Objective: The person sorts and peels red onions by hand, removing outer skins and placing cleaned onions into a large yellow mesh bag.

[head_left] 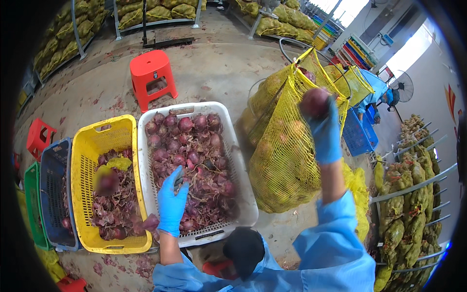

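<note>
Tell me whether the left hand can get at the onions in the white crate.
Probably yes: the left hand is over the near left part of the white crate, open and seemingly empty, and no obstacle shows between it and the onions.

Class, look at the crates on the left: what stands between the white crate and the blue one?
In the head view, the yellow crate stands between the white crate and the blue crate.

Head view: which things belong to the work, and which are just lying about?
In use:
onion in the right hand
front yellow mesh bag
white crate by the left hand
apparently the yellow crate

Seemingly unused:
red stool beyond the white crate
fan
</note>
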{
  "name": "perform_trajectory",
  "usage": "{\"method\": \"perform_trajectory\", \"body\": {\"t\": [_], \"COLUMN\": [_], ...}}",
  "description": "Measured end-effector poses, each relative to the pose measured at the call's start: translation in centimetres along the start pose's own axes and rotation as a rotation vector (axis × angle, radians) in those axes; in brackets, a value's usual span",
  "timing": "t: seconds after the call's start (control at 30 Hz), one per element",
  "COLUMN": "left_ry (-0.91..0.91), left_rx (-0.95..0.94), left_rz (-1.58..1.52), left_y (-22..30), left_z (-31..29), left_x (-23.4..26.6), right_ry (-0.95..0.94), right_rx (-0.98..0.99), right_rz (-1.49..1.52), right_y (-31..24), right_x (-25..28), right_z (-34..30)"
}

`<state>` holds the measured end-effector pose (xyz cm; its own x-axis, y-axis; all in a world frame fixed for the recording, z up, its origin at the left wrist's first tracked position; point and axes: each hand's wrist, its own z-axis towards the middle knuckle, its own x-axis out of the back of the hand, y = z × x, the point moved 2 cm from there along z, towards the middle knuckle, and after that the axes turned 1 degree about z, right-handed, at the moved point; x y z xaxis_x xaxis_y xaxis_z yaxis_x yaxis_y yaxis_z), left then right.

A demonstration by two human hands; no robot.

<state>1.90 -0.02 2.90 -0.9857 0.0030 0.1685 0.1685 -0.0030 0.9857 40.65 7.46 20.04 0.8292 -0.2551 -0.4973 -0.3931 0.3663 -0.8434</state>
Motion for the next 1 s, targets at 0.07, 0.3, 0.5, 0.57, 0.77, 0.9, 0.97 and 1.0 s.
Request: {"method": "perform_trajectory", "body": {"t": [0.07,0.3,0.5,0.57,0.77,0.9,0.97,1.0], "left_ry": [-0.017,-0.005,0.173,0.200,0.319,0.335,0.330,0.323], "left_rx": [-0.026,-0.063,-0.001,0.068,0.132,0.125,0.123,0.116], "left_rz": [0.022,0.265,0.084,-0.105,-0.277,-0.276,-0.259,-0.272], "left_y": [-0.4,0.7,-2.1,-1.0,0.1,-0.2,-0.5,-0.3], "left_z": [0.3,0.7,1.6,2.2,1.2,1.4,1.4,1.6], "left_x": [-0.6,-0.6,2.2,2.1,5.9,6.1,6.2,5.9], "right_ry": [0.184,0.325,-0.145,-0.401,-1.458,-1.503,-1.364,-1.362], "right_rx": [0.277,0.147,0.117,0.067,-0.279,-0.478,-0.304,-0.206], "right_rz": [-0.421,-1.006,-0.802,-0.907,-1.688,-2.018,-2.141,-2.152], "right_y": [-4.4,-7.1,3.5,7.2,28.5,38.4,39.2,39.8], "right_x": [0.8,9.5,0.7,-0.9,-0.3,4.0,5.3,6.6], "right_z": [4.8,18.1,4.1,-1.8,-14.6,-16.4,-18.2,-19.3]}}
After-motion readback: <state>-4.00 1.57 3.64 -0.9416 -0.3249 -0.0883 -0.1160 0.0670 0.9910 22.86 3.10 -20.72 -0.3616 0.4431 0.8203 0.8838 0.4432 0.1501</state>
